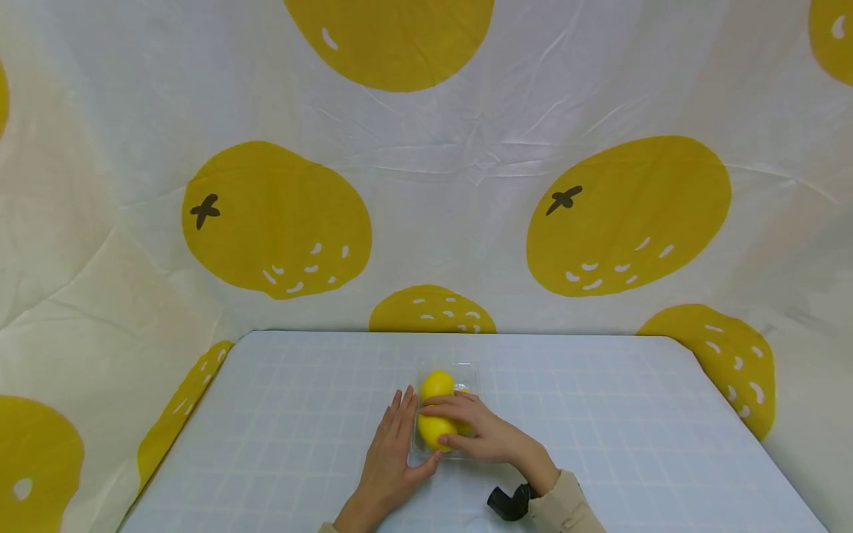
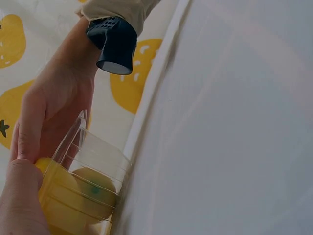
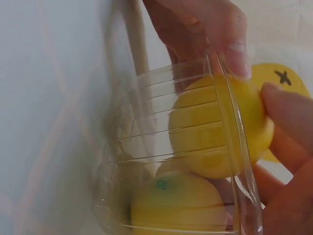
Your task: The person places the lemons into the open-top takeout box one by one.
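A clear plastic container (image 1: pixel 448 366) holds yellow lemons. My right hand (image 1: pixel 483 429) grips the near lemon (image 1: pixel 435 431) from above, thumb on its near side and fingers across its top. Another lemon (image 1: pixel 437 383) lies at the far left of the container. Part of one more shows beneath my right hand. My left hand (image 1: pixel 393 448) lies along the container's left side, fingers straight and thumb spread toward its near edge. In the right wrist view, the gripped lemon (image 3: pixel 220 127) sits against the ribbed wall, above a lemon with a green spot (image 3: pixel 178 203).
A pale checked cloth covers the table (image 1: pixel 300 414). Behind it hangs a white curtain (image 1: pixel 446 222) printed with large yellow fruit. A black wrist camera (image 1: pixel 509 503) sits at the right sleeve, just over the table.
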Action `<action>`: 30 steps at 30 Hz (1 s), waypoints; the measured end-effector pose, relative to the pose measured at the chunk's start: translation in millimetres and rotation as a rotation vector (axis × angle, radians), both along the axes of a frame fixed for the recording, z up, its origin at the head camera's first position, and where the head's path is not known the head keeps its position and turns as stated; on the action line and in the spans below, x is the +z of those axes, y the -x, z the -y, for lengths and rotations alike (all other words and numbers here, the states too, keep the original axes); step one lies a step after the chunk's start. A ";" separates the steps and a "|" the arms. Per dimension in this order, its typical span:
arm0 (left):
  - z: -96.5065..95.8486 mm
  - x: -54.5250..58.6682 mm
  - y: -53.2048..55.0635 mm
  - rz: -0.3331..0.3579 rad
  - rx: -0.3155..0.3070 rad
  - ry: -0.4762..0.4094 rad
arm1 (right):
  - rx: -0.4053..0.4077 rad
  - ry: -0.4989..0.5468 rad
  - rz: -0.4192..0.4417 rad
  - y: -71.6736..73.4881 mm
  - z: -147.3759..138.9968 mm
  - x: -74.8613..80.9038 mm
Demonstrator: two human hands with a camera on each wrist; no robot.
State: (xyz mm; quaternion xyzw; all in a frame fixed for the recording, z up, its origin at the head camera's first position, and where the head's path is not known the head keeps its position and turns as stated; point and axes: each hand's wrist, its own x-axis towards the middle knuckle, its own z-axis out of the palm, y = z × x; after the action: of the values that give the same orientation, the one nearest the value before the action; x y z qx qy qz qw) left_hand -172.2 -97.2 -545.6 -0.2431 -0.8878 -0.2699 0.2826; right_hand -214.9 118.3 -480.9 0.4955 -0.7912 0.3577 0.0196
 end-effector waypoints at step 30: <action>-1.0 1.7 0.7 0.108 0.000 -0.003 | -0.135 -0.167 -0.190 -7.3 8.5 -4.2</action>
State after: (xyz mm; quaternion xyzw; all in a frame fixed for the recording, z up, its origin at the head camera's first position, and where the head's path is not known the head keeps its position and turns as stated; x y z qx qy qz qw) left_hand -172.9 -96.2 -543.9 -0.2276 -0.9013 -0.2841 0.2349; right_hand -207.6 109.8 -485.1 0.4729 -0.8443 0.2397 0.0771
